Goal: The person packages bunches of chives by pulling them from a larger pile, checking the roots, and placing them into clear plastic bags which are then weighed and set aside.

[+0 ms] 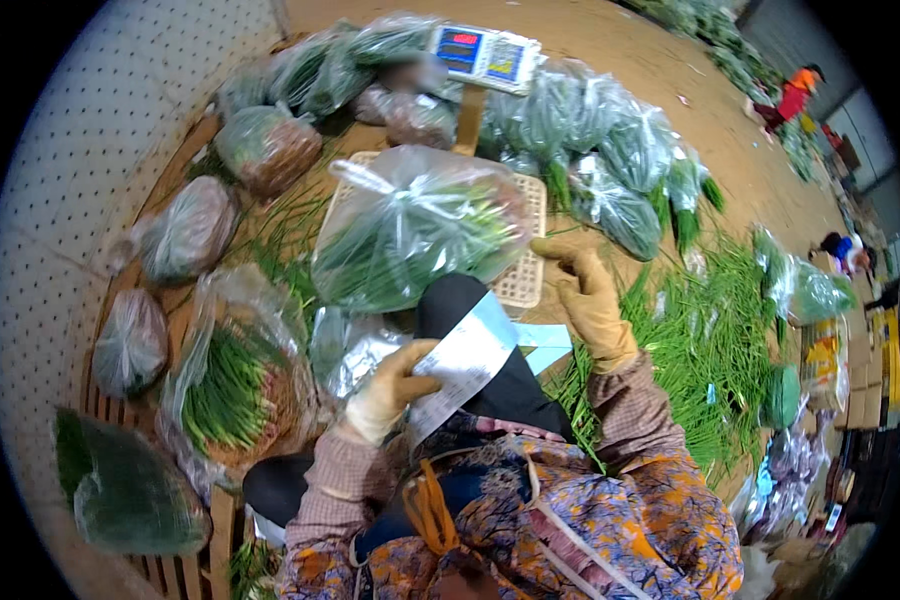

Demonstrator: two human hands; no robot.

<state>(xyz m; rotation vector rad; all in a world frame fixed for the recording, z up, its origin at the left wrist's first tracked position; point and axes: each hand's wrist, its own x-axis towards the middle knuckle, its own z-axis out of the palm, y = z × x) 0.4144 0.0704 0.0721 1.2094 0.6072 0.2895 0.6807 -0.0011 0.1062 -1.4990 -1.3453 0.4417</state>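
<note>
My left hand (pixel 385 390), in a pale yellow glove, pinches a white printed paper sheet (pixel 470 362) above my dark-trousered knee. A light blue paper piece (pixel 545 345) shows beside it. My right hand (pixel 588 295), gloved too, is by the right edge of a cream plastic basket (pixel 523 280); its index finger points left and the others bend loosely, with nothing visible in them. On the basket lies a knotted clear plastic bag (pixel 420 230) full of green onions. Behind stands a scale display (pixel 482 57) on a post.
Loose green onions (pixel 695 330) spread over the ground at right. Filled bags (pixel 590 120) line the back; more bags (pixel 268 150) stand at left. An open bag of green onions (pixel 232 390) sits near my left side. Another person (pixel 792 98) bends down far right.
</note>
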